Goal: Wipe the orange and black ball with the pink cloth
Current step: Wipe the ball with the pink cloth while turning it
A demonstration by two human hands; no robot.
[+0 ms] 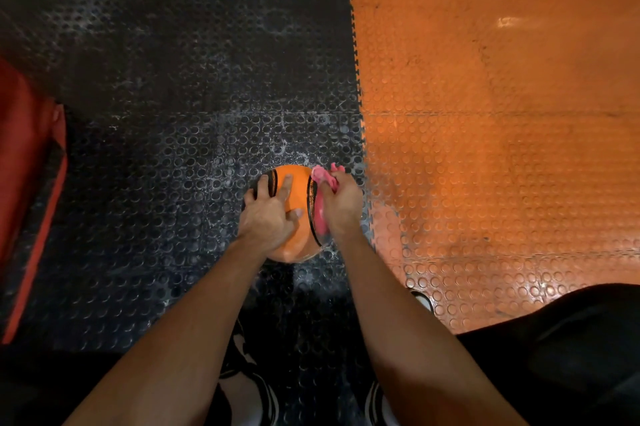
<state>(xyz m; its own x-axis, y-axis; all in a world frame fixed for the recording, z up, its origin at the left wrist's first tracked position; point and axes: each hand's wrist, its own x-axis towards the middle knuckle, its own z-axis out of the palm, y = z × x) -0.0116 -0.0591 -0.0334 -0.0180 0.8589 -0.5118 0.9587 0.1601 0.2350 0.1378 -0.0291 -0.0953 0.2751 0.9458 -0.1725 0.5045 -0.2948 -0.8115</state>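
Far left: red padded item [24, 162] with a black strip along its edge, lying on the floor, well apart from the ball. Black studded mat [156, 79] covers left and centre, scuffed with white dust marks. It interlocks along a toothed seam with the orange studded mat [502, 96] on the right, which shows glare spots. Bottom centre: black and white shoes [263, 401], partly hidden behind the forearms. Bottom right: dark clothing [571, 339], shape unclear.

Nothing lies between the hands and the ball.

Orange and black ball [294, 190] sits on the black mat, just left of the seam. Left hand [268, 214] lies flat on the ball's top-left, fingers spread and straight, pressing down. Right hand [341, 199] is on the ball's right side, fingers curled round the bunched pink cloth [322, 180]; the cloth is pressed against the ball by its black stripe, with a strip trailing down under the palm.
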